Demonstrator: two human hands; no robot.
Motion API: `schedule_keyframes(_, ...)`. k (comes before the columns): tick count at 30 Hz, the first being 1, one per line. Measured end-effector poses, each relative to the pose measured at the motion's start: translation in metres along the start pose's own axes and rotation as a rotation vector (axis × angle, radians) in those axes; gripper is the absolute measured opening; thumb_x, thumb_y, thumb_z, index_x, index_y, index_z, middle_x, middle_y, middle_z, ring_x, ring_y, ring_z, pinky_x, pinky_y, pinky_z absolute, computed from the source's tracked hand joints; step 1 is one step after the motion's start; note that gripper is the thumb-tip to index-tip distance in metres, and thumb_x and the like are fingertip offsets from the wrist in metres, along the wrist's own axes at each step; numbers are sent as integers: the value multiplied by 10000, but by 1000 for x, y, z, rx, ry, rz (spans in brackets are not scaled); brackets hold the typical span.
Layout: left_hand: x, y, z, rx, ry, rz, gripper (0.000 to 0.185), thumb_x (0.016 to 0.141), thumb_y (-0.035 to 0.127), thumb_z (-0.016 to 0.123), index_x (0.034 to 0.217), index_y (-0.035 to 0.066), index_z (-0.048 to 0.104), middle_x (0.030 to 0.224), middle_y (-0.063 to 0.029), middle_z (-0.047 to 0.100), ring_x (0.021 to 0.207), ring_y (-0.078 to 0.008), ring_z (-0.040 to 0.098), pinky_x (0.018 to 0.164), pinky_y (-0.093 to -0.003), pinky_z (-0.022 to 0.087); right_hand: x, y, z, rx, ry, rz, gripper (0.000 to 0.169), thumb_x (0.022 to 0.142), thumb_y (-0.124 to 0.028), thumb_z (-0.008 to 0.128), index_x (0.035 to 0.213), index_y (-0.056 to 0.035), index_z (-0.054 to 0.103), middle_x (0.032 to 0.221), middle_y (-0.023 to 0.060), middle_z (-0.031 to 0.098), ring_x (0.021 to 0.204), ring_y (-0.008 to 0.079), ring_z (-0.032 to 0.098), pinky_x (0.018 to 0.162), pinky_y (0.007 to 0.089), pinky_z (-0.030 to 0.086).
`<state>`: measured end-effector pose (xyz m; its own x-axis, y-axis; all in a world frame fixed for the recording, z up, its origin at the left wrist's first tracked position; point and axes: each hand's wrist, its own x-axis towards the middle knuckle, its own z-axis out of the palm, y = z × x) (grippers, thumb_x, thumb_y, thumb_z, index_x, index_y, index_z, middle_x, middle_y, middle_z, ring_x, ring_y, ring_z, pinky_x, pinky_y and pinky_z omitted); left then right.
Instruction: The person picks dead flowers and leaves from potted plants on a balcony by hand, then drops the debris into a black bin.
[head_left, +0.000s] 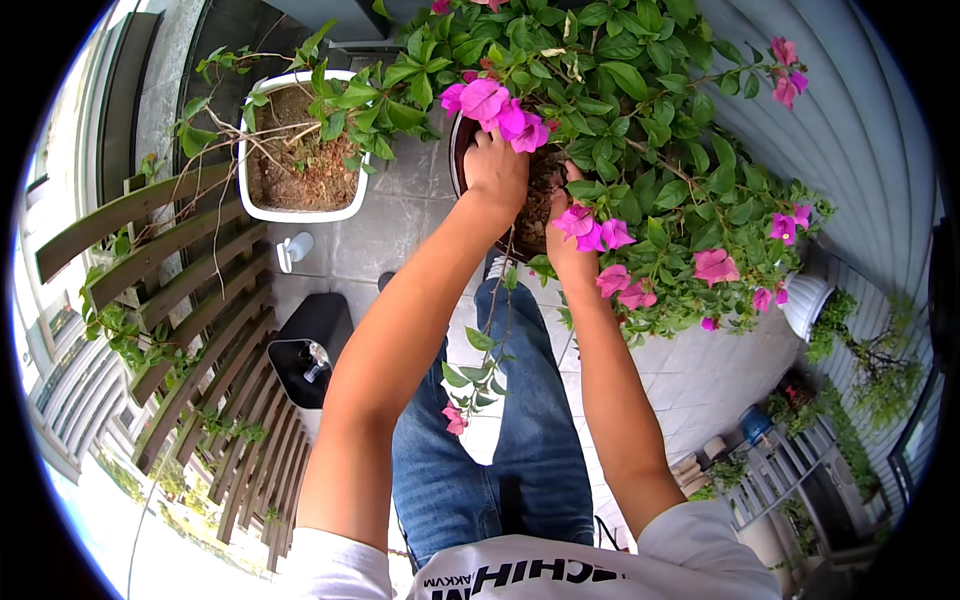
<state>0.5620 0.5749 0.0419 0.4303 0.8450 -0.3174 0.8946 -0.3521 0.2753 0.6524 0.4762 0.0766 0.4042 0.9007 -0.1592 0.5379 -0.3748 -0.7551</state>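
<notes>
Both of my hands reach into a dark round plant pot (457, 154) that holds brown soil (537, 214) and a large bougainvillea (637, 97) with pink flowers. My left hand (496, 169) is at the pot's left side, its fingertips down by the soil and partly covered by magenta bracts (491, 105). On the right side of the soil is my right hand (568, 232), its fingers near the soil and partly behind leaves and flowers. Whether either hand grips anything is hidden. A thin flowering branch (491, 322) hangs over the pot's front edge, between my forearms.
To the left stand a white square planter (300, 217) with soil and bare stems, a spray bottle (295, 250), a black bin (311, 337) and a slatted wooden fence (202, 322). At right are a grey corrugated wall (840, 135) and a white pot (808, 300).
</notes>
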Motion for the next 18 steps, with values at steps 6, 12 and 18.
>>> schedule_keyframes(6, 9, -5, 20, 45, 17, 32, 243, 772, 73, 598, 1012, 41, 617, 1072, -152, 588, 928, -276, 610, 680, -337, 542, -7, 7, 16, -49, -24, 30, 359, 932, -88, 479, 1283, -28, 441, 1033, 206, 620, 930, 243, 632, 800, 348, 488)
schedule_keyframes(12, 2, -18, -31, -370, 190, 127, 179, 748, -2, 572, 916, 16, 632, 909, -181, 626, 862, -312, 619, 682, -376, 498, 15, 13, 33, 17, -36, -141, 385, 855, -37, 561, 1229, -16, 475, 1130, 199, 552, 951, 289, 619, 803, 398, 491)
schedule_keyframes(18, -19, -36, -75, -739, 48, -132, 130, 852, 49, 581, 949, -23, 627, 933, -194, 649, 843, -282, 641, 699, -369, 500, 67, 0, 69, -633, -205, -257, 558, 707, -32, 648, 1236, -40, 470, 1296, 220, 387, 1147, 395, 449, 886, 444, 441)
